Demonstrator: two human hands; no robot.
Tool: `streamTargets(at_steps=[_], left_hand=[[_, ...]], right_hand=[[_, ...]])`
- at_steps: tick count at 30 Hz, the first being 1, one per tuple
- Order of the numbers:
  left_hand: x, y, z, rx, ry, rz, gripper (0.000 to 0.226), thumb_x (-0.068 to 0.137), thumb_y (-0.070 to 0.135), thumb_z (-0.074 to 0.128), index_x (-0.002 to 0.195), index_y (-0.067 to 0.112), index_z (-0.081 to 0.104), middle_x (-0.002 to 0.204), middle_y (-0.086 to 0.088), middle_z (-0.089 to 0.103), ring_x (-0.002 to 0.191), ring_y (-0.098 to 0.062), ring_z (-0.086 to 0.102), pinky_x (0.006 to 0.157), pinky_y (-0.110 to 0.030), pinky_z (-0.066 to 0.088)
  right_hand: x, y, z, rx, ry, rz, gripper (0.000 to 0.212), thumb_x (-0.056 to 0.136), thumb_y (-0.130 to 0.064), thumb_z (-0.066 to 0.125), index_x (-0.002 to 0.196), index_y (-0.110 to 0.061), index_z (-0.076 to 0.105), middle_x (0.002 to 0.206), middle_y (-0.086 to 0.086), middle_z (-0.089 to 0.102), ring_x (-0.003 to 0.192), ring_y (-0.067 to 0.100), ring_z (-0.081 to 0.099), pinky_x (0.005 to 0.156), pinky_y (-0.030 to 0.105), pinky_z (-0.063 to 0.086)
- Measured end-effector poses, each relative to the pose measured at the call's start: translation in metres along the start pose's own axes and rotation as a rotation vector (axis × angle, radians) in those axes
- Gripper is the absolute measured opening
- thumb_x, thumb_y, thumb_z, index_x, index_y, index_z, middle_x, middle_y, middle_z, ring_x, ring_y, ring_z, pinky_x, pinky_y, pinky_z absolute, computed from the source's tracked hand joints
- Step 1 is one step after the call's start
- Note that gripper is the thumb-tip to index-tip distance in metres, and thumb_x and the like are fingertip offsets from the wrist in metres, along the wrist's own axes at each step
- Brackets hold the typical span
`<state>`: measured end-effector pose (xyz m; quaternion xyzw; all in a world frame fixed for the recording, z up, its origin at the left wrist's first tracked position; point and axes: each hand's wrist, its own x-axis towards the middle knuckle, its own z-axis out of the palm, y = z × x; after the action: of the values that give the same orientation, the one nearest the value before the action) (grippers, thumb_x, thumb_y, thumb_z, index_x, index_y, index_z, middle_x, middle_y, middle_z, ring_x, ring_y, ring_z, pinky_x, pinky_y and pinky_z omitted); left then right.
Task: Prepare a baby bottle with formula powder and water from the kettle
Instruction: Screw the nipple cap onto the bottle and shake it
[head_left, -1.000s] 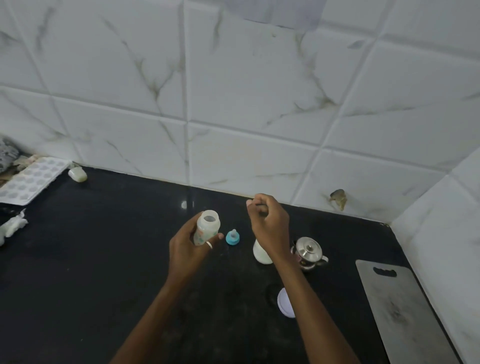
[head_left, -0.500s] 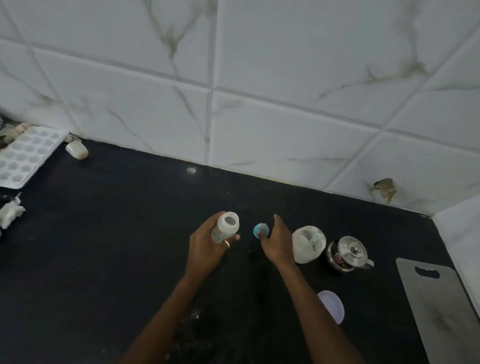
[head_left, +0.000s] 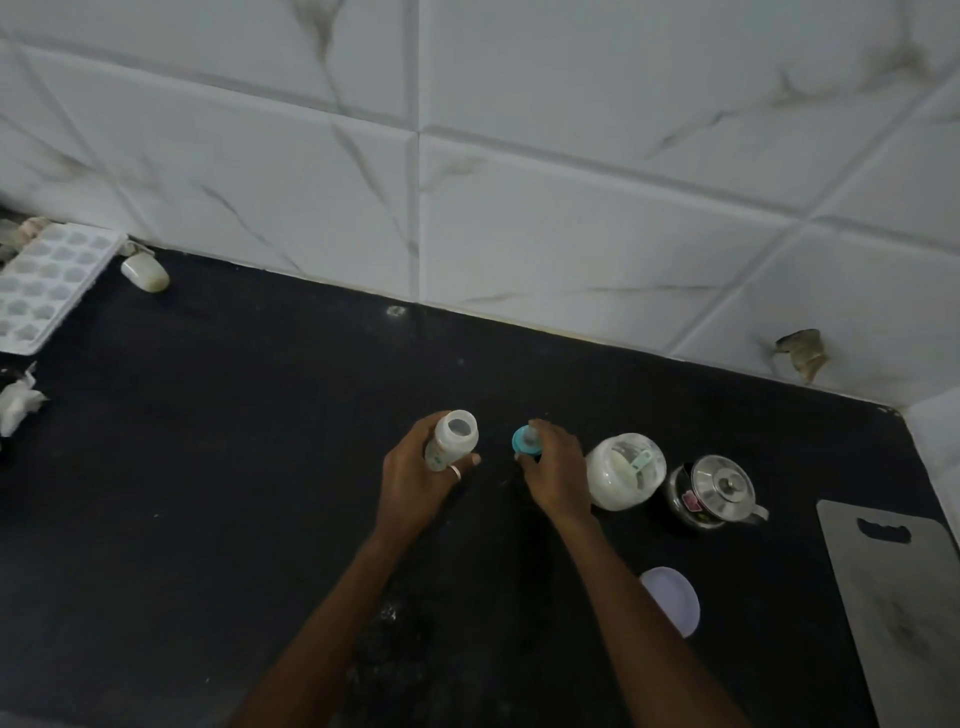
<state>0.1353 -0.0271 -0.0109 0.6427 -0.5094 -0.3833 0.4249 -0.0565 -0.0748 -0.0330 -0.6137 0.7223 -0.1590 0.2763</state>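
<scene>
Reaching forward, left hand (head_left: 415, 486) clamps the open bottle (head_left: 454, 436); right hand (head_left: 558, 473), palm down, pinches the teal cap (head_left: 521, 441).

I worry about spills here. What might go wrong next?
The bottle is uncapped in the left hand, so tipping it may spill whatever is inside. The open powder jar sits right beside the right hand, which grips the teal cap; lifting the wrist carelessly might knock it toward the kettle.
</scene>
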Motion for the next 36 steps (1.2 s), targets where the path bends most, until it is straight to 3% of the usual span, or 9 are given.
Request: streamTargets(at_steps=[3, 8, 13, 16, 18, 21, 25, 31, 36], left_hand=[[-0.001, 0.003, 0.0, -0.009, 0.017, 0.0, 0.055, 0.075, 0.019, 0.092, 0.122, 0.029, 0.065, 0.114, 0.016, 0.071, 0.105, 0.008, 0.065, 0.084, -0.007, 0.049], [-0.002, 0.019, 0.002, -0.038, 0.04, 0.042, 0.055, 0.075, 0.02, 0.093, 0.12, 0.032, 0.064, 0.113, 0.014, 0.072, 0.103, 0.009, 0.066, 0.084, -0.009, 0.051], [-0.007, 0.047, 0.008, -0.111, 0.048, 0.104, 0.059, 0.067, 0.039, 0.085, 0.123, 0.029, 0.067, 0.113, 0.01, 0.075, 0.104, -0.009, 0.074, 0.089, -0.036, 0.062], [-0.011, 0.068, 0.011, -0.12, 0.071, 0.172, 0.057, 0.072, 0.028, 0.093, 0.123, 0.031, 0.069, 0.112, 0.011, 0.076, 0.103, -0.007, 0.073, 0.089, -0.031, 0.061], [-0.014, 0.084, 0.01, -0.132, 0.07, 0.221, 0.056, 0.073, 0.025, 0.094, 0.121, 0.034, 0.068, 0.11, 0.013, 0.076, 0.101, -0.004, 0.072, 0.086, -0.024, 0.06], [-0.02, 0.109, 0.008, -0.146, 0.06, 0.274, 0.054, 0.074, 0.026, 0.093, 0.118, 0.04, 0.065, 0.103, 0.016, 0.076, 0.094, -0.001, 0.072, 0.078, -0.015, 0.056], [-0.029, 0.131, 0.004, -0.165, 0.055, 0.333, 0.054, 0.075, 0.025, 0.093, 0.114, 0.047, 0.063, 0.099, 0.019, 0.076, 0.091, -0.004, 0.074, 0.076, -0.016, 0.057], [-0.039, 0.14, 0.004, -0.15, 0.045, 0.352, 0.057, 0.073, 0.026, 0.094, 0.12, 0.038, 0.064, 0.102, 0.02, 0.074, 0.093, 0.001, 0.073, 0.077, -0.012, 0.055], [-0.045, 0.136, 0.009, -0.132, 0.048, 0.352, 0.061, 0.072, 0.027, 0.094, 0.127, 0.028, 0.068, 0.104, 0.017, 0.075, 0.094, 0.0, 0.073, 0.079, -0.017, 0.059]], right_hand=[[0.0, -0.009, -0.007, 0.064, 0.048, -0.008, 0.046, 0.089, -0.015, 0.075, 0.132, -0.016, 0.058, 0.133, 0.004, 0.06, 0.127, 0.021, 0.054, 0.103, 0.031, 0.043], [-0.005, -0.049, -0.06, 0.365, 0.073, 0.019, 0.045, 0.083, -0.025, 0.082, 0.123, -0.022, 0.062, 0.114, -0.007, 0.065, 0.106, 0.01, 0.063, 0.086, 0.02, 0.048], [-0.031, -0.093, -0.139, 0.469, -0.013, -0.206, 0.046, 0.079, -0.027, 0.086, 0.121, -0.025, 0.066, 0.108, -0.015, 0.07, 0.095, -0.003, 0.068, 0.084, 0.016, 0.055], [-0.049, -0.116, -0.178, 0.349, -0.096, -0.366, 0.054, 0.081, -0.024, 0.085, 0.13, -0.024, 0.063, 0.122, -0.012, 0.068, 0.106, 0.003, 0.068, 0.089, 0.013, 0.054], [-0.058, -0.127, -0.196, 0.235, -0.122, -0.453, 0.055, 0.08, -0.023, 0.086, 0.13, -0.023, 0.065, 0.127, -0.008, 0.067, 0.111, 0.01, 0.066, 0.097, 0.023, 0.055], [-0.067, -0.137, -0.209, 0.083, -0.147, -0.514, 0.052, 0.078, -0.02, 0.086, 0.126, -0.024, 0.067, 0.124, -0.008, 0.067, 0.11, 0.012, 0.065, 0.098, 0.035, 0.056], [-0.074, -0.14, -0.218, -0.032, -0.143, -0.557, 0.051, 0.076, -0.013, 0.085, 0.123, -0.022, 0.068, 0.122, -0.006, 0.068, 0.108, 0.013, 0.063, 0.097, 0.037, 0.055], [-0.084, -0.137, -0.222, -0.108, -0.136, -0.577, 0.051, 0.076, -0.008, 0.083, 0.123, -0.018, 0.069, 0.123, -0.002, 0.068, 0.108, 0.013, 0.062, 0.093, 0.029, 0.056], [-0.086, -0.132, -0.223, -0.159, -0.144, -0.556, 0.047, 0.077, -0.014, 0.085, 0.12, -0.019, 0.07, 0.121, -0.002, 0.069, 0.102, 0.012, 0.062, 0.076, 0.011, 0.046]])
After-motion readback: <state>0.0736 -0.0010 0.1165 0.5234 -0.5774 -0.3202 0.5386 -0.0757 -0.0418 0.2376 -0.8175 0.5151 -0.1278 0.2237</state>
